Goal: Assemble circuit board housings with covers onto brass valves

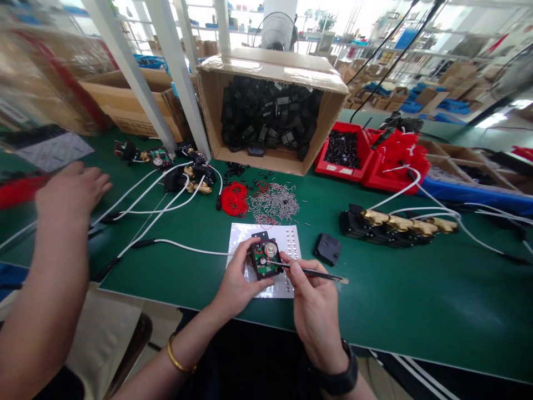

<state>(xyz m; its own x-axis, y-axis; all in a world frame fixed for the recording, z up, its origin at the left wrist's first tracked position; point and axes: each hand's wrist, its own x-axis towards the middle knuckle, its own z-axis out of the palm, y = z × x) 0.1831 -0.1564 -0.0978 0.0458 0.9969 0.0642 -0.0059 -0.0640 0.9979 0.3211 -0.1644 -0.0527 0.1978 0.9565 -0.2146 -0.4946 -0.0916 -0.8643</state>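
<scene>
My left hand (239, 280) grips an opened black valve actuator housing (266, 256) by its left and lower edges. Inside it a green circuit board and a round silvery part show. My right hand (314, 303) is closed around slim black tweezers (318, 273), whose tip reaches into the housing beside the round part. Under both lies a white sheet (258, 293) with rows of small metal pieces along its right side. A white cable (187, 245) runs left from the housing. Right of my right hand rests a black cover (327, 248).
Pins (277, 201) and red rings (234, 199) lie behind the sheet. A carton (339, 89) of black parts stands at the back. Brass-fitted valves (400, 224) sit right, others (200, 188) left. Red bins (341, 173) stand back right. A co-worker's arm (62, 239) reaches in left.
</scene>
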